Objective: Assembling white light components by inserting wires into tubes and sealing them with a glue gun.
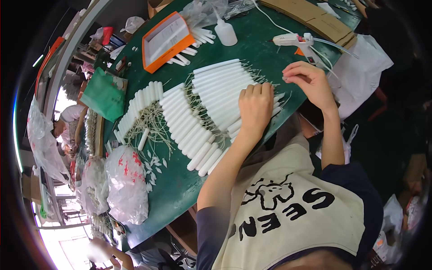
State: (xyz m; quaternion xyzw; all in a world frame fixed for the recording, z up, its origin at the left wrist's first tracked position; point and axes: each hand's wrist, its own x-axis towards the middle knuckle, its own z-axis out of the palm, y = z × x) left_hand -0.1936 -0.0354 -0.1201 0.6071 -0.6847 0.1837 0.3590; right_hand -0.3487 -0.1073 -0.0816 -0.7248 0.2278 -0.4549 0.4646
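Note:
Rows of white candle-like tubes (220, 92) with thin pale cords lie side by side on the green table (180, 198). Over the right end of the large row rests my left hand (255, 108), its fingers curled down at the tubes' corded ends. What lies under those fingers is hidden. My right hand (310, 83) is raised at the table's right edge, thumb and fingertips brought together. Anything between them is too small to name. Just beyond it lies a white glue gun (294, 40) with its cable.
An orange box (166, 40) and a white squeeze bottle (225, 32) stand at the back. Loose cords (153, 119), small white flame-shaped pieces (153, 168) and a plastic bag (126, 184) lie left. Cardboard (310, 18) lies far right. Other people (72, 121) sit at left.

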